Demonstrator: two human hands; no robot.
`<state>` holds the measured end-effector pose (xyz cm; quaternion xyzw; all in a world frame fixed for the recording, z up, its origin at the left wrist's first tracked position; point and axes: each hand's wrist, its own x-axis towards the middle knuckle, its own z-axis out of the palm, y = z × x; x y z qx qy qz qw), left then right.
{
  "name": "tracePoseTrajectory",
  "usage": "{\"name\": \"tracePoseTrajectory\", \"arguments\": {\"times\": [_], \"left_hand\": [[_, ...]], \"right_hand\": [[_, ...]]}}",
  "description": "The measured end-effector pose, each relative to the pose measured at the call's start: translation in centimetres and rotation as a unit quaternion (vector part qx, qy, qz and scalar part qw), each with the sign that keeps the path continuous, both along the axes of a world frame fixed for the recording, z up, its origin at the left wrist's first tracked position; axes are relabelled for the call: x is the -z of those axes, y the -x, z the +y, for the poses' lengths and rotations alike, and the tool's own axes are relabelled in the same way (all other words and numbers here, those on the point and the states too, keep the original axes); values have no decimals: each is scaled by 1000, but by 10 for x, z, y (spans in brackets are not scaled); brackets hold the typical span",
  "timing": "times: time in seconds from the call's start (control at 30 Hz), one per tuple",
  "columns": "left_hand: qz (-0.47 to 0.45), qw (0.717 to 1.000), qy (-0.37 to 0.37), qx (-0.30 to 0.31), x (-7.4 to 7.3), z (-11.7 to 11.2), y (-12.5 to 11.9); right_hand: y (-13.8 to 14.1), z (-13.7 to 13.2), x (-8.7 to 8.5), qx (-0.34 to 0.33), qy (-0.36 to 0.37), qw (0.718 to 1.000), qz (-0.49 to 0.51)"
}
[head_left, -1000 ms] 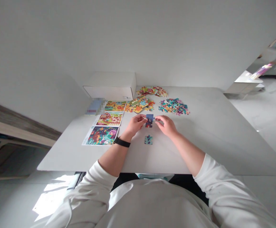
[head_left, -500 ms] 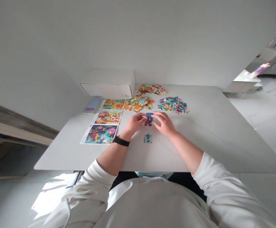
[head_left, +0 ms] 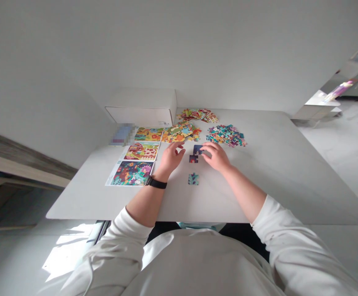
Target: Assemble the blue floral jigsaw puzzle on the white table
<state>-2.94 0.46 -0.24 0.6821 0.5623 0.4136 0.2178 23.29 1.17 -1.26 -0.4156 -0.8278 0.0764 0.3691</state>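
My right hand [head_left: 216, 156] pinches the right edge of a dark blue jigsaw piece [head_left: 197, 149] with its fingertips, at the table's middle. Just below that piece lies a second dark jigsaw piece [head_left: 193, 158] with red on it; I cannot tell whether the two touch. Nearer to me is a teal jigsaw piece [head_left: 193, 179] with leaf shapes, apart from the others. To the left, my left hand [head_left: 172, 157] is off the pieces, its thumb and fingers apart, holding nothing.
Loose jigsaw pieces lie in a teal and purple heap [head_left: 226, 135], a yellow and orange heap [head_left: 181, 132] and a red heap [head_left: 197, 115]. Picture sheets [head_left: 132, 173] are at left on the white table [head_left: 271, 176]. A white box [head_left: 140, 115] stands against the wall.
My left hand has let go and moved left. The dark blue piece has shifted slightly right with my right hand, while the dark red-marked piece below stays put.
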Motion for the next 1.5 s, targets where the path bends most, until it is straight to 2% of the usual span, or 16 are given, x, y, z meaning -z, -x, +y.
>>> {"name": "tracePoseTrajectory", "arguments": {"times": [0.2,0.5,0.67,0.9,1.2,1.5], "left_hand": [[86,993,-38,68,-4,-1,10],[160,979,-27,125,10,2,1],[188,974,-8,123,14,2,-2],[185,975,11,125,8,-1,-3],[200,973,6,118,12,0,-2],[230,965,9,124,7,-2,-3]], "right_hand": [[5,13,2,0,48,999,-26],[18,14,15,0,64,997,-35],[14,17,17,14,57,998,-37],[14,19,22,15,62,997,-50],[12,13,22,12,55,996,-67],[13,9,20,-8,56,994,-92]]}}
